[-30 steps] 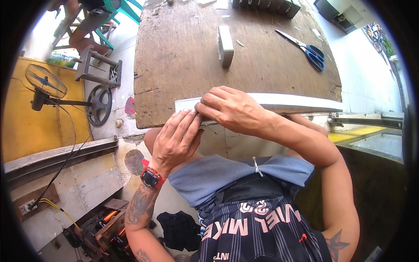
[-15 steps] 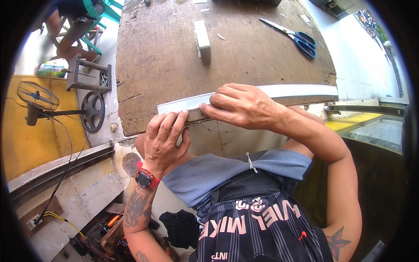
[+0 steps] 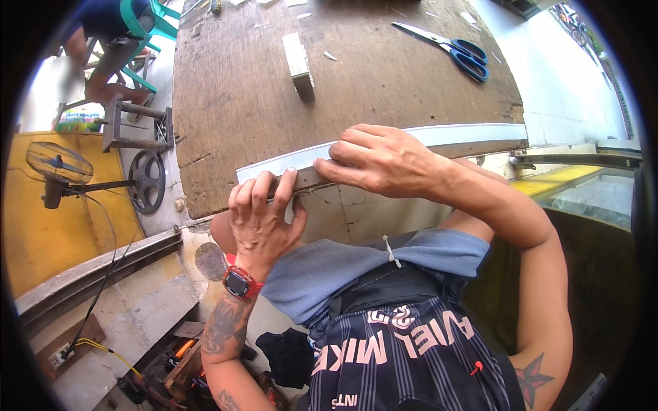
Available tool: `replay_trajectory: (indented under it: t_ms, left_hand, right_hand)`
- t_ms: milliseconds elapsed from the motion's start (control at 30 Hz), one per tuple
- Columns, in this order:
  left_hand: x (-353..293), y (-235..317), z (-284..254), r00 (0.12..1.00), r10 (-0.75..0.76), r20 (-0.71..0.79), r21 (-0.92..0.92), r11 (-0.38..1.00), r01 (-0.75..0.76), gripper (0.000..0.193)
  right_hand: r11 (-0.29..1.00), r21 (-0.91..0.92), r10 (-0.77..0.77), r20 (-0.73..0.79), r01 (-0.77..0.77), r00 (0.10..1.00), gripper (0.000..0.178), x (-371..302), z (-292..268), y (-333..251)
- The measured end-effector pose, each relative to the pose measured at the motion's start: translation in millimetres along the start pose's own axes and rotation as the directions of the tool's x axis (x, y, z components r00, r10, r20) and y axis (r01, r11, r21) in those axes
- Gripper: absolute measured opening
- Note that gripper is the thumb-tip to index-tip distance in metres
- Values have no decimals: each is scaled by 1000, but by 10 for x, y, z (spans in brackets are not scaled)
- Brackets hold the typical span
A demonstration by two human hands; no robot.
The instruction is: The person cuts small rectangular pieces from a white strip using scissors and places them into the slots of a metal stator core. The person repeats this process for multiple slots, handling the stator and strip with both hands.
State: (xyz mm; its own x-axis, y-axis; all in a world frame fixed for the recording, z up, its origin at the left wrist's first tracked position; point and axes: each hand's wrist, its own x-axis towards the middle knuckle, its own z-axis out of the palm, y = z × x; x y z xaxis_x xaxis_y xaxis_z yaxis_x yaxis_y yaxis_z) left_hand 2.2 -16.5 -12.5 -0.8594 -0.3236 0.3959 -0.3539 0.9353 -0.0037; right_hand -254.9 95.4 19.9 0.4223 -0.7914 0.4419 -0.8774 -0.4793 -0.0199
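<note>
A long white strip lies along the near edge of the brown wooden table. My right hand bends over the strip's middle, fingers curled and pressed onto it; its fingertips are partly hidden. At the strip's left part, my left hand rests its fingertips on the near edge, fingers a little apart and thumb below the tabletop. Farther back is a small block, white on top and dark at its near end. Blue-handled scissors lie with blades apart at the back right.
Small white scraps are scattered over the table. To the left are a fan, a black wheel and a small stool. A person sits near a green chair at the upper left. Tools lie below my left arm.
The table, block and scissors appear slightly farther left and up in view. Both hands stay at the strip; the left fingers have shifted slightly along its near edge.
</note>
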Motion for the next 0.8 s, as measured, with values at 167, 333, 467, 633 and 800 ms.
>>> replay_trajectory:
  t_ms: [167,333,467,633,800]
  left_hand:
    - [76,145,60,996,41,-74,-34,998,-44,70]
    - [136,195,48,997,62,-47,42,997,-60,73]
    - [171,337,78,999,5,-33,-14,1000,-5,78]
    - [204,358,85,998,54,-36,38,998,-53,77]
    - [247,468,131,999,20,-32,-35,999,-21,77]
  right_hand:
    - [999,-39,-25,-12,25,1000,35,-66,-101,58]
    - [998,-57,0,-8,0,1000,32,-166,-164,78]
    - [999,-46,-23,-4,23,1000,32,-233,-154,112]
    - [998,-65,-29,-10,28,1000,34,-331,-216,167]
    - [998,-46,-42,2,42,999,32,-409,-233,203]
